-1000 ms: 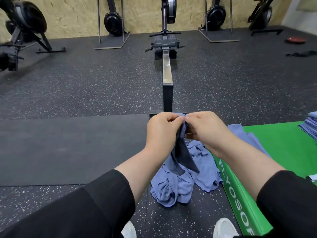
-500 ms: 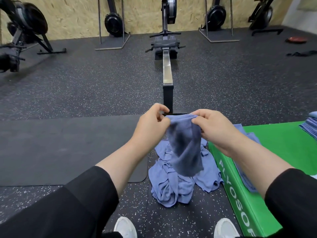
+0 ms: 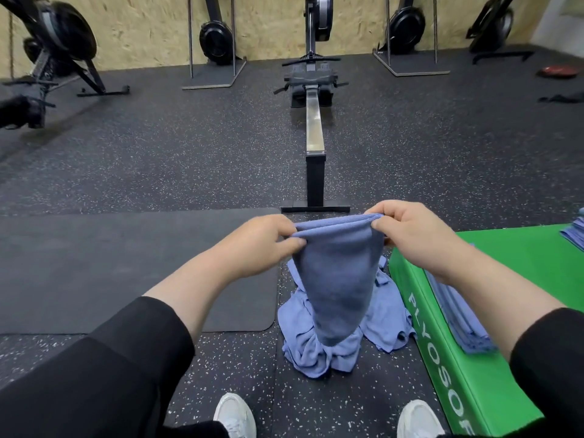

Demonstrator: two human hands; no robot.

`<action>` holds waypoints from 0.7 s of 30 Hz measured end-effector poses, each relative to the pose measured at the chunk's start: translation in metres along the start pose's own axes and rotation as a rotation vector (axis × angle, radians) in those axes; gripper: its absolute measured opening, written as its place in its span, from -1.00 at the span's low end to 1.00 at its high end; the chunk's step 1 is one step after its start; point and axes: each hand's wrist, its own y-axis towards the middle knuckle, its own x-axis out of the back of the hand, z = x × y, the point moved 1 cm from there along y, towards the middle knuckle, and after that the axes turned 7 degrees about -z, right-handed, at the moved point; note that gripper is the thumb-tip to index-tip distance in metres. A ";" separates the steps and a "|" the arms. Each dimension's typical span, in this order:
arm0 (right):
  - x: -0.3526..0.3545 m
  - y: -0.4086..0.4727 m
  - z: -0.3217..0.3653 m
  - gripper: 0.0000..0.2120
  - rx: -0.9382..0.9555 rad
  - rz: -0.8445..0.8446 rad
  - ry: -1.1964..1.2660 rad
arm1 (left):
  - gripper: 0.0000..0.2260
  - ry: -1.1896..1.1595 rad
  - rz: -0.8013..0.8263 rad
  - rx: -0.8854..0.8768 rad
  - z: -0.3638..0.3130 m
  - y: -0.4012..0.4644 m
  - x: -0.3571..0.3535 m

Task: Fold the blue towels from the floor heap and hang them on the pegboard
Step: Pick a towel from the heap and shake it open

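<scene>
A blue towel (image 3: 338, 279) hangs doubled in front of me, its top edge stretched between both hands. My left hand (image 3: 262, 241) pinches the left corner and my right hand (image 3: 407, 232) pinches the right corner. Below it, a crumpled heap of blue towels (image 3: 316, 352) lies on the speckled floor. A folded blue towel (image 3: 455, 317) lies on the green plyo box (image 3: 518, 263), partly hidden by my right forearm. More folded towels (image 3: 575, 232) are stacked at the box's far right edge. No pegboard is in view.
A rowing machine (image 3: 314, 121) runs straight ahead, its rear foot just beyond my hands. A black mat (image 3: 110, 263) covers the floor to the left. Other exercise machines (image 3: 57, 55) stand along the plywood wall. My white shoes (image 3: 235, 415) show at the bottom.
My hands have moved apart, spreading the towel's top edge wide. The towel has gone from a bunched strip to a flat doubled panel hanging over the heap.
</scene>
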 end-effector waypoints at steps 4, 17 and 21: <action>0.000 0.004 -0.008 -0.78 0.005 -0.026 -0.113 | -0.81 -0.090 -0.115 -0.001 -0.007 0.001 0.013; 0.005 0.006 0.007 -0.82 0.150 -0.134 -0.185 | -0.73 -0.190 -0.350 0.021 -0.015 0.006 0.025; 0.005 0.005 0.010 -0.85 0.175 -0.182 -0.099 | -0.67 -0.145 -0.314 0.028 -0.020 0.007 0.027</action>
